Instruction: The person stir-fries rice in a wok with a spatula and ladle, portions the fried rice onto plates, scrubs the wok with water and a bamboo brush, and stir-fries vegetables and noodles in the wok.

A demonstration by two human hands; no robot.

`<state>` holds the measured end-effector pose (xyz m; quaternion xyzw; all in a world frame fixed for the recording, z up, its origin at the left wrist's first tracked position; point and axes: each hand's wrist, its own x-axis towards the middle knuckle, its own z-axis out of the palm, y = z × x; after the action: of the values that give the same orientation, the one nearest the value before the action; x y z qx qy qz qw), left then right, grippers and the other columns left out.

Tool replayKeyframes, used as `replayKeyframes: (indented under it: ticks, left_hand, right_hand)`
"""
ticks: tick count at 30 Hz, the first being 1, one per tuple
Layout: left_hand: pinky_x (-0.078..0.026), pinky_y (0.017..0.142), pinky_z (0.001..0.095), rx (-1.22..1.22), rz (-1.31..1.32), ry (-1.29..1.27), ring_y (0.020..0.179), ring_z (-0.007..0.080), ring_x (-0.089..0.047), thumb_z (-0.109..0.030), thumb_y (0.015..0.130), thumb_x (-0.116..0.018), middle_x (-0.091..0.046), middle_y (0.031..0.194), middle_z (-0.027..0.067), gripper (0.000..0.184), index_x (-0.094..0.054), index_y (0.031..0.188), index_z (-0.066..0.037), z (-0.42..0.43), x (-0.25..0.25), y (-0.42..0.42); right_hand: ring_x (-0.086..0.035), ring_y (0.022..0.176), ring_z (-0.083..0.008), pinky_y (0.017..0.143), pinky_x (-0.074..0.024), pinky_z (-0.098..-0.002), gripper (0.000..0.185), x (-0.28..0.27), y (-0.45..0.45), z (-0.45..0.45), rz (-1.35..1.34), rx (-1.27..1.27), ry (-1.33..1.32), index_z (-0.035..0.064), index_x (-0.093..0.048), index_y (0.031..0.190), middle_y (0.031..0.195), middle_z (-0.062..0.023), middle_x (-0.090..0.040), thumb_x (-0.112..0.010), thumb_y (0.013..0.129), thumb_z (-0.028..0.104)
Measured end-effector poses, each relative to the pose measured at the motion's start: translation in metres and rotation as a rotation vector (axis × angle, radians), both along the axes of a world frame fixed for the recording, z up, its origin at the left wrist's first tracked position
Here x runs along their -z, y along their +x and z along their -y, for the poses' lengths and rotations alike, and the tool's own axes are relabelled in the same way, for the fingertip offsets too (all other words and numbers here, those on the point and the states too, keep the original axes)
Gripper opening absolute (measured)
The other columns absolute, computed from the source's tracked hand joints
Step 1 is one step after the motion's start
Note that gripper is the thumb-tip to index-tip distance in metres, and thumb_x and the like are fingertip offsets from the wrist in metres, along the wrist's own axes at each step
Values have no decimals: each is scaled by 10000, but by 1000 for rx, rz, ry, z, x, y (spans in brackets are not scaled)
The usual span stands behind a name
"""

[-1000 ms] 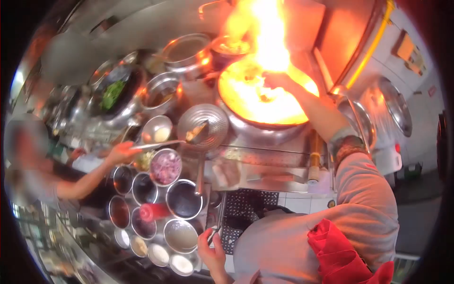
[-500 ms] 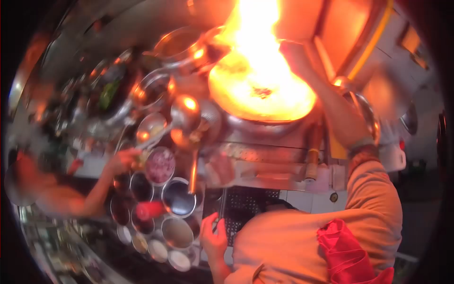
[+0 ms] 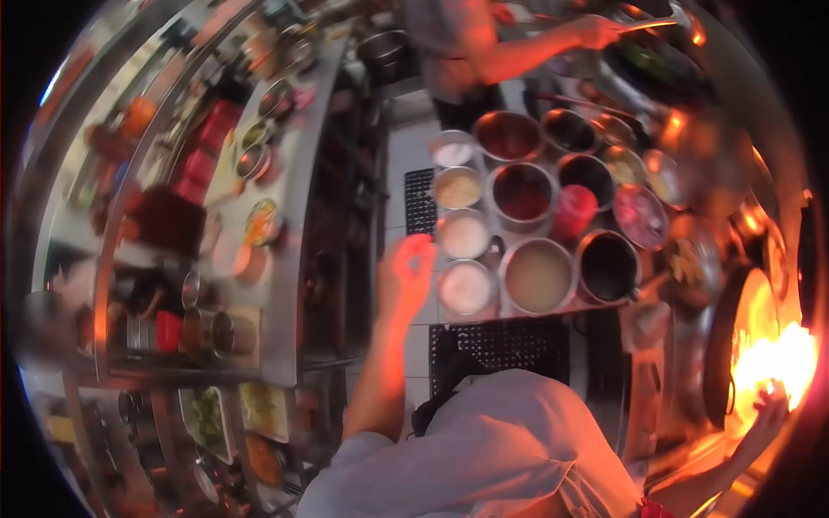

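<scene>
My left hand (image 3: 408, 272) is raised beside several round containers, nearest a white-filled bowl (image 3: 465, 289). Its thumb and a finger appear to curl into a loop; blur hides whatever may be between them. Far to the right, my right hand (image 3: 768, 406) is at the edge of the dark wok (image 3: 724, 350), close against bright flames (image 3: 777, 363). Glare washes out its fingers, so a grip cannot be made out. Between my hands stand a pot of cloudy liquid (image 3: 537, 274), a pot of dark liquid (image 3: 607, 265) and a red container (image 3: 576, 210).
A co-worker's hand (image 3: 600, 33) holds a long-handled utensil at the top. At left, a steel counter (image 3: 306, 198) carries food and bowls. A perforated black mat (image 3: 509, 345) lies on the tiled floor. More pots and a pink-filled bowl (image 3: 641, 216) stand near the stove.
The view has swung left, putting the flaming wok at the right edge and the containers in the middle. My left hand is now beside the white-filled bowls. My right hand stays near the wok.
</scene>
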<state>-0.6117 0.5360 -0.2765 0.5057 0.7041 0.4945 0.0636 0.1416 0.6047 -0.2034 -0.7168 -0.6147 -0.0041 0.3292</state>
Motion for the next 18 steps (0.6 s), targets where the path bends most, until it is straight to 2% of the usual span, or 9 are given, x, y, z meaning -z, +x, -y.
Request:
replayKeyframes:
  ticks: [2, 4, 6, 9, 12, 14, 15, 16, 18]
  left_hand:
    - [-535, 740, 336, -268, 90, 1, 860, 226, -669, -224, 939, -652, -686, 916, 90, 237, -656, 1065, -23, 31, 13, -89]
    - [-523, 802, 295, -499, 636, 81, 911, 186, -663, -251, 972, -617, -673, 1010, 61, 273, -633, 1139, -36, 67, 47, -192]
    - [-530, 779, 313, -758, 759, 129, 881, 201, -667, -228, 956, -621, -672, 1000, 85, 238, -630, 1100, -38, 98, 86, -294]
    - [-531, 791, 331, -893, 1055, 228, 922, 209, -656, -193, 954, -605, -634, 1065, 113, 262, -591, 1173, -49, 113, 96, -381]
    - [-532, 818, 351, -897, 1253, 219, 1006, 234, -637, -186, 948, -598, -605, 1142, 124, 339, -550, 1257, -56, 105, 101, -416]
    - [-538, 842, 380, -573, 1200, 411, 1044, 260, -622, -210, 962, -576, -615, 1166, 111, 340, -557, 1263, -55, 118, 149, -463]
    - [-541, 857, 391, -486, 1142, 433, 1055, 270, -617, -225, 978, -550, -619, 1192, 104, 334, -561, 1267, -58, 118, 155, -472]
    - [-539, 854, 388, -419, 1120, 392, 1052, 268, -617, -219, 975, -551, -617, 1190, 103, 330, -565, 1260, -54, 106, 152, -471]
    - [-536, 847, 382, -356, 1074, 261, 1048, 264, -616, -205, 968, -552, -615, 1187, 101, 323, -573, 1248, -45, 77, 131, -435]
  right_hand:
    - [-565, 786, -116, 664, -462, -243, 299, -14, -76, 11, -76, -99, -1, 33, -604, 1216, 1061, -61, -640, -556, 971, 198]
    - [-565, 809, -102, 680, -462, -229, 327, -19, -160, 13, -150, -213, -47, 32, -602, 1257, 1097, -55, -642, -551, 987, 209]
    - [-561, 825, -95, 689, -463, -226, 337, -26, -244, 11, -155, -258, -157, 26, -601, 1267, 1102, -54, -639, -552, 995, 218]
    - [-552, 843, -95, 708, -471, -239, 327, -40, -349, 11, -322, -322, -325, 17, -606, 1247, 1045, -49, -630, -571, 979, 202]
    - [-566, 865, -104, 740, -479, -248, 313, -31, -397, 15, -350, -383, -338, 16, -612, 1241, 1050, -53, -630, -575, 970, 169]
    - [-619, 1056, -159, 855, -503, -276, 300, -18, -398, 12, -321, -405, -423, 16, -624, 1227, 1172, -85, -649, -608, 949, 127]
    - [-623, 1089, -179, 879, -509, -294, 286, -23, -429, 25, -508, -251, -379, 18, -631, 1213, 1193, -93, -655, -611, 948, 125]
    - [-631, 1056, -174, 867, -514, -300, 255, -22, -427, 26, -251, -358, -384, 22, -651, 1180, 1167, -98, -670, -602, 959, 138]
    - [-664, 935, -202, 828, -526, -323, 277, -23, -433, 32, -317, -464, -320, 27, -679, 1133, 1067, -122, -700, -657, 904, 181]
